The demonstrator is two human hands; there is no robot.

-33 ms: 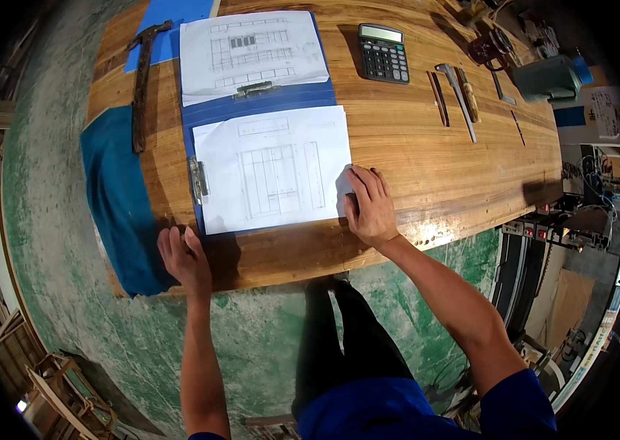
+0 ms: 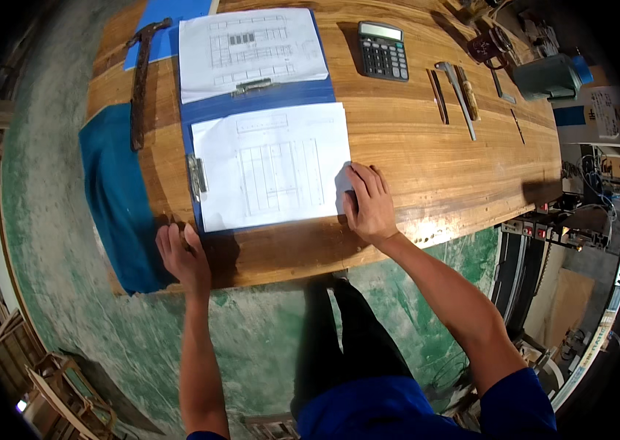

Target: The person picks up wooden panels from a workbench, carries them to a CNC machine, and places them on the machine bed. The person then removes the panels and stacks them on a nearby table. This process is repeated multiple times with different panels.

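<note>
My left hand (image 2: 186,258) rests at the near edge of the wooden table, beside a folded teal cloth (image 2: 115,198). Its fingers are loosely bent, the thumb stands apart, and I see nothing held. My right hand (image 2: 372,207) lies on the table at the right edge of a white sheet with a line drawing (image 2: 277,169), fingers bent, thumb apart. Whether its fingertips touch the paper I cannot tell. A metal clip (image 2: 196,178) holds that sheet at its left side on a blue board. Beyond it, a second clipboard (image 2: 266,93) carries more drawings (image 2: 251,51).
A hammer (image 2: 139,95) lies at the left, partly over a blue sheet. Toward the right are a calculator (image 2: 383,51), a pencil (image 2: 438,95), several slim tools, a dark red mug (image 2: 490,48) and a green bottle (image 2: 548,78). Machinery (image 2: 567,227) stands beyond the table's right end.
</note>
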